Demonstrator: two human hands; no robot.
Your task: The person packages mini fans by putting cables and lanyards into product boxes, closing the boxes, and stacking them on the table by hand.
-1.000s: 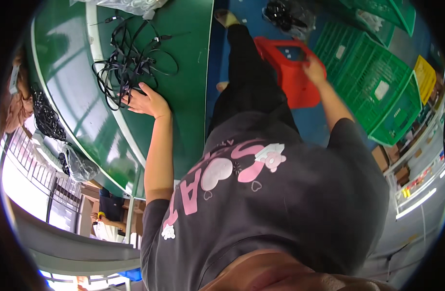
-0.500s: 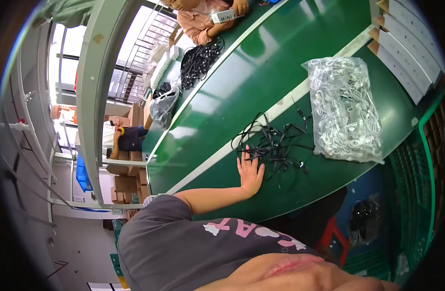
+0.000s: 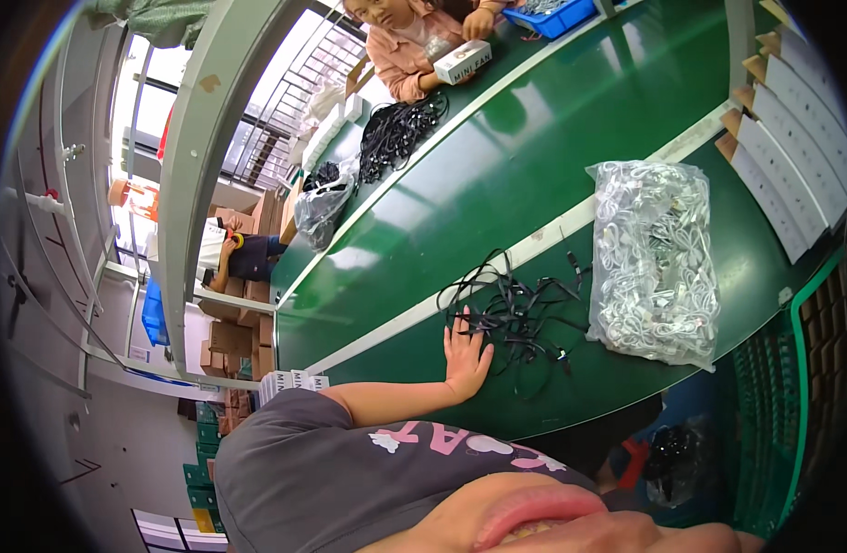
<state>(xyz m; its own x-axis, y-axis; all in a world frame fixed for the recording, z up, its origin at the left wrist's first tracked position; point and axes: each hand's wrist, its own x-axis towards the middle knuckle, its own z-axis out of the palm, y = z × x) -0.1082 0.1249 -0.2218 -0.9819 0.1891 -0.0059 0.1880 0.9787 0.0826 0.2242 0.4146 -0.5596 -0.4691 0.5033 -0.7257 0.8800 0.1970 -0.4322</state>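
Observation:
My left hand [image 3: 466,366] lies flat on the green tabletop [image 3: 396,410], its fingers stretched out and apart. Its fingertips touch the near-left edge of a loose tangle of thin black cords [image 3: 520,318]. The hand grips nothing. To the right of the cords rests a clear plastic bag [image 3: 654,267] packed with coiled white cables. I do not see my right hand.
Small white boxes [image 3: 294,380] stand beside my left elbow. White cartons [image 3: 792,175] line the far right. Across the table a person [image 3: 405,55] holds a white box, near a heap of black cords [image 3: 396,134] and a blue bin [image 3: 552,17]. A green crate [image 3: 774,424] is lower right.
The view has shifted, so the bag and cartons appear lower and more of the blue bin shows. My left hand stays flat by the black cords. The person opposite has tilted the white box.

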